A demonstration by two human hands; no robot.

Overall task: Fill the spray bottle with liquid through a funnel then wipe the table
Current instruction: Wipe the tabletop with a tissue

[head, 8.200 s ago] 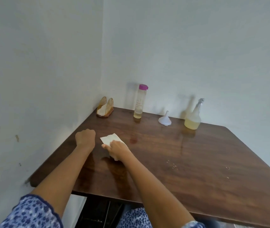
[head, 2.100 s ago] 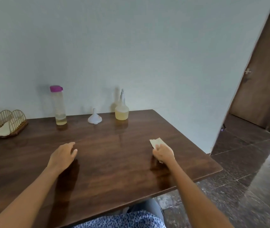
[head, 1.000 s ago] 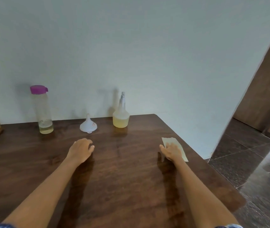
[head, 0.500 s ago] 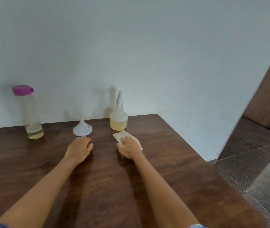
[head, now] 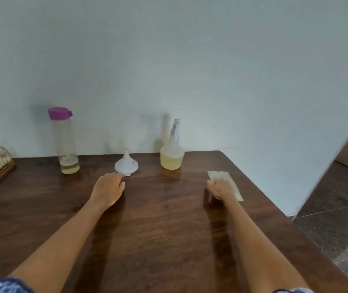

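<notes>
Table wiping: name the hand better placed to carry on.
Right. The right hand already presses the cloth flat on the table; the left hand rests empty beside the funnel.

Both forearms bare; left hand (head: pixel 108 190) & right hand (head: pixel 221 188) w/o gloves. Blue-white patterned sleeve (head: pixel 8 285) shows near left; sliver of same near right.

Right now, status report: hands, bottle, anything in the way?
Left hand flat on table, open. Right hand presses cloth near right edge. Spray bottle part full, upright; funnel inverted beside it. Nothing blocking.
</notes>
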